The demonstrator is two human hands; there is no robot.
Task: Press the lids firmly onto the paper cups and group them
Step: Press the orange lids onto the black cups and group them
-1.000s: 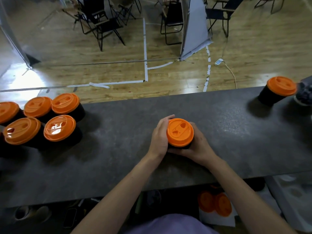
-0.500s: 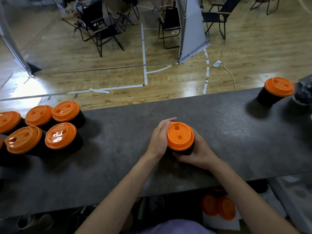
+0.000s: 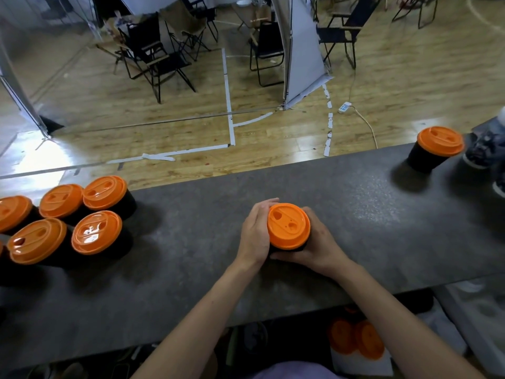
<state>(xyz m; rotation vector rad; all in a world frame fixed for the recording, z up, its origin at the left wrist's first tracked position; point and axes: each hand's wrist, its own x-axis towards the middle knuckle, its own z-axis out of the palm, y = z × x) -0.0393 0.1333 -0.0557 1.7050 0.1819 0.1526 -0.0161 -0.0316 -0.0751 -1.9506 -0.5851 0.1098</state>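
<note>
Cup in hand: black paper cup [image 3: 287, 246] with a round orange plastic lid [image 3: 288, 225], standing on the grey speckled stone counter [image 3: 191, 242] near its middle, close to the person's edge.
Left hand [image 3: 254, 236]: wrapped against the cup's left side, fingers curled up to the lid rim; clasping the cup.
Right hand [image 3: 318, 243]: cupped around the right and near side of the wall, below the lid; also clasping the cup.
Axis: long axis vertical, cup upright, lid up. The sip hole lies toward the far left of the lid, a smaller mark toward the right.
Handling, judged: likely light, probably empty; thin paper wall will give if squeezed, so side hold should stay gentle. Lid is stiff at the rim and springy in the middle. Smooth plastic may slip under fingertips.
Where to hold: steady the wall just under the lid, then press down with thumbs around the rim, not the centre. Whether the lid is fully seated cannot be told.
Group: cluster of five lidded black cups [image 3: 97, 236] at the counter's left end, touching or just beside one another, well apart from the held cup.
Stray: one more lidded black cup [image 3: 434, 150] at the far right, near the counter's back edge.
Risk, judged: uneven pressing may tip the cup or crease its wall.
</note>
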